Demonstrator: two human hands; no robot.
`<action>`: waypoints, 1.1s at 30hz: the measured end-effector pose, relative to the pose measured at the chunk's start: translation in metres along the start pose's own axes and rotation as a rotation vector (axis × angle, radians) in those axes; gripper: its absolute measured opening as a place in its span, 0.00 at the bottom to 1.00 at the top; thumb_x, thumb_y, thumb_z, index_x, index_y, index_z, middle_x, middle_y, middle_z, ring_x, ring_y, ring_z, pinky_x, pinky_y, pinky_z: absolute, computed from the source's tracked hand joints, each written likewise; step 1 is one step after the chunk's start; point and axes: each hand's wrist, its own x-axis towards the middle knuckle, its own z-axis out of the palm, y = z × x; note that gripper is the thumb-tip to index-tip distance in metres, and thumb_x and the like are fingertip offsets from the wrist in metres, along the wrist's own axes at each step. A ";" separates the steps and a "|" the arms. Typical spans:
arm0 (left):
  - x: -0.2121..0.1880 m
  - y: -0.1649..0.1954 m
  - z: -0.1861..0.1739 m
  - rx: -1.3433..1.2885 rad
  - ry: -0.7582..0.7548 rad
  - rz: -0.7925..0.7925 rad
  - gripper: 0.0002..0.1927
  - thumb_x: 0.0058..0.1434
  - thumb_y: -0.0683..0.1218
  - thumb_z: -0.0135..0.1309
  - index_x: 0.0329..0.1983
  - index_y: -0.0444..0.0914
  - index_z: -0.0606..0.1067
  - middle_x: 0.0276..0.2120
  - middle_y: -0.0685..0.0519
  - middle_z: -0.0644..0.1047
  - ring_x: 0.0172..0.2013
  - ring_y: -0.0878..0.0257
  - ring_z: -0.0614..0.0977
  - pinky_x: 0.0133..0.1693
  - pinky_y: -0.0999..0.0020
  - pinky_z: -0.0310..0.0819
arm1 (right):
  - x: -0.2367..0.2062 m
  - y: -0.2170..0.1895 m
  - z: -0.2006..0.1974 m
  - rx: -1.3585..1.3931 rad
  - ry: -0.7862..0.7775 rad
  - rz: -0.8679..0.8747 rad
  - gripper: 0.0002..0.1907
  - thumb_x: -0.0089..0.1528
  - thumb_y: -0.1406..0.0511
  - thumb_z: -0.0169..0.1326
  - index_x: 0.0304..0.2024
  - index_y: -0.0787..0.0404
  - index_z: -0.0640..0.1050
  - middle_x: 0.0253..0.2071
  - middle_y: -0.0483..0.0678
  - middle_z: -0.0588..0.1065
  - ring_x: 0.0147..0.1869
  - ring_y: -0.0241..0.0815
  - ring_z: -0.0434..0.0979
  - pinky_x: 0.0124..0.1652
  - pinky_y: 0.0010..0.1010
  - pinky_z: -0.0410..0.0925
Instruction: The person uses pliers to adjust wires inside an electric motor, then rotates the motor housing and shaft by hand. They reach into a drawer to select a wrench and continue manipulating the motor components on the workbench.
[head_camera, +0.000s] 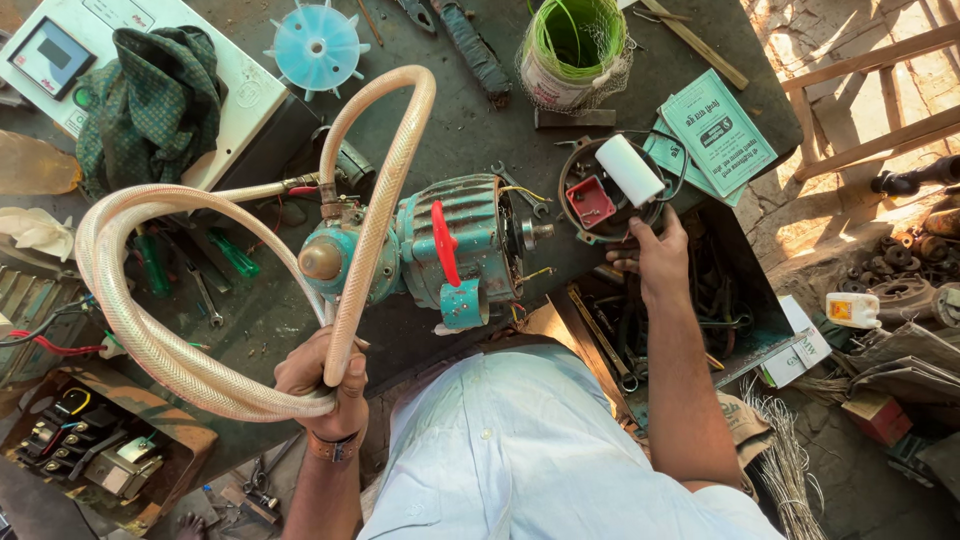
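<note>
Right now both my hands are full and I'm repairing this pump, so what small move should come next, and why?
Probably lay the hose aside. Your left hand grips its loop, which drapes across the teal pump, while your right hand holds the end cover.

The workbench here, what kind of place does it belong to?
Probably a small motor or pump repair workshop: a teal electric pump motor lies opened on the bench, with spanners, a plastic fan impeller and spare electrical parts around it.

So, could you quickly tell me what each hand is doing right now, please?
Left hand: closed around the looped clear hose.
Right hand: gripping the round end cover that carries a white capacitor.
</note>
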 end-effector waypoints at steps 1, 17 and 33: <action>0.000 0.001 0.001 -0.008 0.007 -0.010 0.17 0.66 0.50 0.61 0.33 0.30 0.77 0.22 0.53 0.73 0.25 0.64 0.75 0.34 0.68 0.78 | 0.002 0.000 0.001 0.013 -0.005 -0.006 0.25 0.68 0.70 0.50 0.67 0.63 0.64 0.40 0.51 0.77 0.28 0.44 0.81 0.24 0.29 0.74; -0.003 0.007 0.000 0.012 0.006 -0.042 0.19 0.67 0.51 0.61 0.32 0.30 0.75 0.25 0.51 0.74 0.26 0.65 0.74 0.33 0.71 0.73 | 0.062 -0.015 0.045 0.069 -0.117 -0.066 0.26 0.70 0.69 0.49 0.70 0.61 0.61 0.43 0.53 0.78 0.30 0.45 0.84 0.27 0.32 0.78; -0.026 -0.008 -0.014 -0.194 0.051 -0.055 0.25 0.62 0.57 0.66 0.42 0.32 0.72 0.34 0.49 0.77 0.29 0.66 0.76 0.32 0.72 0.72 | -0.118 -0.058 0.123 -0.368 -0.213 -1.123 0.17 0.69 0.69 0.56 0.61 0.61 0.75 0.53 0.54 0.79 0.57 0.45 0.81 0.56 0.36 0.75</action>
